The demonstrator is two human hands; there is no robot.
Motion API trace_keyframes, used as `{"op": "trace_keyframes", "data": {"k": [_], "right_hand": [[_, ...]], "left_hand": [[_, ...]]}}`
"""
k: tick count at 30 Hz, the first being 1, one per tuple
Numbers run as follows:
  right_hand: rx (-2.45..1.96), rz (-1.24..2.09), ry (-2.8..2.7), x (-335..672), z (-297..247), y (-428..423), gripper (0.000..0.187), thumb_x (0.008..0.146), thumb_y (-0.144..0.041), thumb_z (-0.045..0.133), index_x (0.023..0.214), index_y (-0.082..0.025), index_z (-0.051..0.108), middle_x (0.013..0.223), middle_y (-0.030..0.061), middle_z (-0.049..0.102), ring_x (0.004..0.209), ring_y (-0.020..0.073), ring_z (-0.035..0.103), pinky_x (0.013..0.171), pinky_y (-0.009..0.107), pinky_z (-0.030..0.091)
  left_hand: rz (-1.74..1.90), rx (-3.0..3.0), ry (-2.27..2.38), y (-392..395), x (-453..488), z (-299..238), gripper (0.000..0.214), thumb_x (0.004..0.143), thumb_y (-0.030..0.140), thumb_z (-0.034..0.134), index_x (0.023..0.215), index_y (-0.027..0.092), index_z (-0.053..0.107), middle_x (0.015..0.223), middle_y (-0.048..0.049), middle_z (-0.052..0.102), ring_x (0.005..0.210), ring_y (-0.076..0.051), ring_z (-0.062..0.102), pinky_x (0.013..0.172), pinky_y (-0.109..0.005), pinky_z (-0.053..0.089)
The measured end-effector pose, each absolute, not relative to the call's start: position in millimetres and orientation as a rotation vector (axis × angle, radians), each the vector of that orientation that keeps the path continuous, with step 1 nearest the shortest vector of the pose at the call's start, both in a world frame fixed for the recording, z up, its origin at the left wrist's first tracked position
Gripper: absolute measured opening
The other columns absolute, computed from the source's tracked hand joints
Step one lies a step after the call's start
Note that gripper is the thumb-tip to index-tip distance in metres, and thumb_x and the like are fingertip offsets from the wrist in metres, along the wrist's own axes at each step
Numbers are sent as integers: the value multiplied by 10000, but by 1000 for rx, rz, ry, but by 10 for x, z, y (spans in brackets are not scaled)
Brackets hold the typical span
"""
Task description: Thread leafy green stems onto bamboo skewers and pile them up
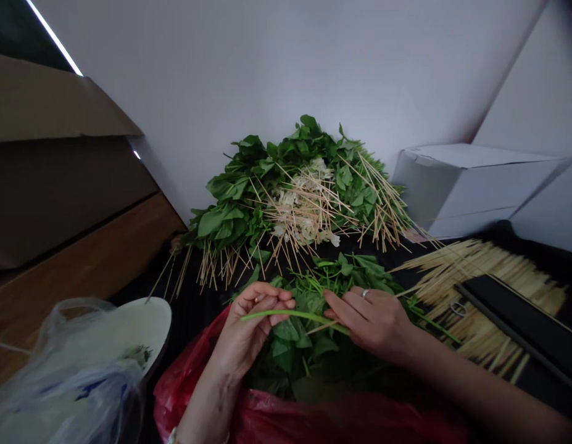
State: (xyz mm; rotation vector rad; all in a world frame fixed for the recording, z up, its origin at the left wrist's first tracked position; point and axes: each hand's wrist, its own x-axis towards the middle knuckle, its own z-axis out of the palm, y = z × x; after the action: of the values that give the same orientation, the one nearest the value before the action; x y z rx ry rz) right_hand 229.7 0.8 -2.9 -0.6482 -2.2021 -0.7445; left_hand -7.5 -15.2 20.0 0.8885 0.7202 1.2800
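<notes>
My left hand [254, 320] is closed, its thumb and fingertips pressed together. A long green leaf stem [292, 313] crosses in front of its fingers; whatever sits in the pinch is hidden. The stem's other end runs under my right hand [376, 320], which is closed round it and wears a ring. A thin bamboo skewer [320, 327] also sticks out from the right fingers, beside the stem. Both hands are above a heap of leafy greens [286, 345] in a red plastic bag [286, 416].
Skewered greens [227, 185] and pale skewered vegetables [304, 203] are piled against the wall. Loose skewers [512, 271] lie at right under a black phone-like slab [521, 314], near a white box [475, 185]. A white bowl [160, 317] and clear plastic bag [73, 382] stand left.
</notes>
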Motion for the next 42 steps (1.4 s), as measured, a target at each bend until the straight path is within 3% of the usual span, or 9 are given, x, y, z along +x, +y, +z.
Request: {"op": "trace_keyframes", "data": {"k": [4,13,18,25,31,37,42], "right_hand": [[-762,-774,-2236,2254,-99,31,188,960,-189,547,1053,-72,662,686,30,609,637,148,510,539,315,322],[-1059,-698,-2224,2381,-115,186,224,992,-226,484,986,-135,688,693,27,633,623,145,531,545,314,311],[-1113,-672,-2210,2425,-63,200,235,1001,-238,475,989,-138,687,728,30,657,641,142,554,560,308,312],[-1146,-702,-2169,2411,-45,197,246,995,-265,486,1004,-137,696,730,37,676,635,143,569,567,300,307],[-1239,-657,-2090,2478,15,216,396,1018,-427,418,1053,-126,672,809,75,712,679,168,602,599,299,344],[-1176,-659,-1998,2530,87,176,267,997,-201,409,1051,-153,665,807,41,676,650,128,556,581,282,337],[-863,-757,-2112,2404,71,23,361,918,-64,445,1225,-146,618,721,18,613,656,137,511,592,295,339]], "left_hand": [[1172,1068,856,-149,38,125,109,807,244,782,881,168,756,883,-64,781,792,-144,730,702,-195,566],[926,1249,901,-159,65,106,368,900,495,596,899,162,751,811,-103,754,606,-148,624,552,-241,434],[568,1821,1059,-268,94,144,138,711,285,807,805,202,751,696,-4,681,593,-143,564,557,-242,390],[182,2053,1094,-295,81,115,184,615,147,809,773,225,755,636,38,684,566,-145,593,532,-240,351],[518,1631,998,-285,20,171,108,700,205,784,808,208,779,656,3,702,566,-131,587,552,-227,434],[1183,1025,978,-132,-42,153,202,655,286,874,830,208,810,755,-36,758,623,-116,645,596,-205,508],[1188,726,882,-52,-16,76,332,628,279,908,918,153,807,736,-28,747,645,-69,654,652,-143,531]]}}
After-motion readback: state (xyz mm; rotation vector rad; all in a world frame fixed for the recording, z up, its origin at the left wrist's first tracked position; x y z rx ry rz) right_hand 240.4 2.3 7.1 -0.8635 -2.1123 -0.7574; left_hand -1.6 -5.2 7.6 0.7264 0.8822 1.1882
